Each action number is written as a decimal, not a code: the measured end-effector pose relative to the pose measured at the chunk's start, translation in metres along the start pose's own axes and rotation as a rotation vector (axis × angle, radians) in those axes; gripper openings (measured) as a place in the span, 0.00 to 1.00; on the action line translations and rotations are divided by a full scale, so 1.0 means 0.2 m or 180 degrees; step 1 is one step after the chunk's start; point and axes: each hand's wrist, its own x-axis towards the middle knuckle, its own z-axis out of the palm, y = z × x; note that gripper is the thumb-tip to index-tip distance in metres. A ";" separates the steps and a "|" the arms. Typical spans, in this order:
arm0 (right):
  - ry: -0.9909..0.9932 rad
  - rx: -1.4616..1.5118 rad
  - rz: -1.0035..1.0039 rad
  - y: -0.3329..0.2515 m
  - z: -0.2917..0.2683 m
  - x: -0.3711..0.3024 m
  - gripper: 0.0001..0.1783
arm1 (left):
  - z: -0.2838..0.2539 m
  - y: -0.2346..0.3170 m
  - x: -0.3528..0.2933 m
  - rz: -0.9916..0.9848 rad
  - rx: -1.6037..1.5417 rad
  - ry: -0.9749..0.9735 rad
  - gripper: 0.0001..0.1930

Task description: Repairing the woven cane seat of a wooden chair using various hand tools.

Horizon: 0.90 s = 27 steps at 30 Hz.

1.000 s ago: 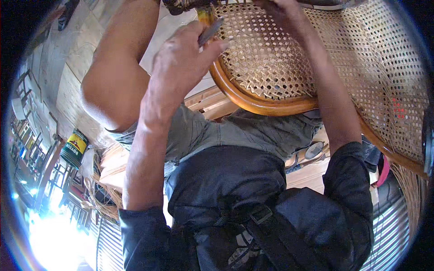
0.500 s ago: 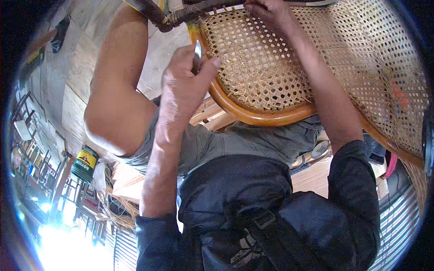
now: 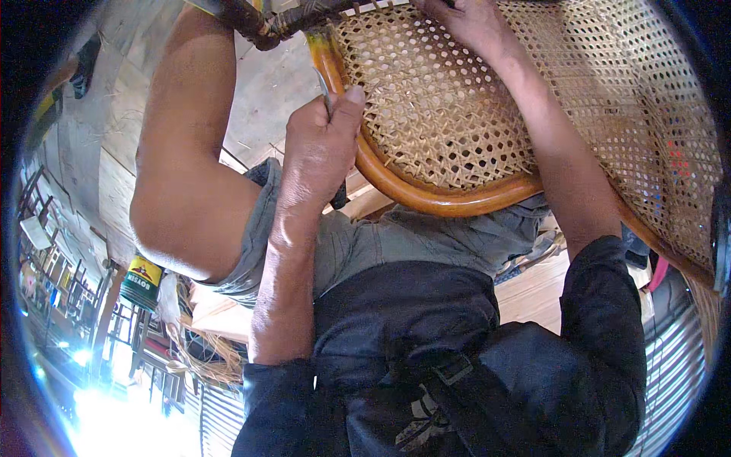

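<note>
My left hand point(image 3: 320, 145) is closed round a knife point(image 3: 322, 82). Its thin blade points up alongside the chair's frame, and the dark handle end shows below my palm. The thumb rests by the brown, glossy rattan frame point(image 3: 449, 202). Inside that frame stretches a woven cane panel point(image 3: 438, 99) with many small holes and short loose strand ends along its lower curve. At the top edge of the view my right hand point(image 3: 476, 30) is over the panel's far part, its fingers bent. The picture's edge cuts off the fingertips, so what they hold cannot be made out.
A dark bound pole point(image 3: 304, 19) crosses the panel's far left corner. My bare left leg point(image 3: 186, 152) is bent at the left. Beyond the knee stand a green and yellow can point(image 3: 142, 282) and loose cane strands point(image 3: 205, 350). More woven cane point(image 3: 647, 114) curves off to the right.
My left hand has moved slightly down, and the knife has turned so its blade looks narrower and its handle end shows below. My right hand has shifted a little to the right.
</note>
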 end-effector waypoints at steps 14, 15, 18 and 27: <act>-0.2351 0.1208 -0.0898 -0.20 0.07 -0.10 0.11 | -0.18 0.16 -0.12 0.2455 0.2536 0.0457 0.09; -0.2319 0.0972 -0.0523 -0.18 0.06 -0.09 0.11 | -0.21 0.18 -0.11 0.2296 0.3625 0.0119 0.09; -0.2196 0.0816 -0.0432 -0.18 0.07 -0.09 0.09 | -0.20 0.25 -0.08 0.1685 0.4974 -0.0594 0.11; -0.1581 0.0508 -0.0246 -0.11 0.06 -0.10 0.15 | -0.10 0.27 0.06 0.1017 0.4793 -0.0493 0.12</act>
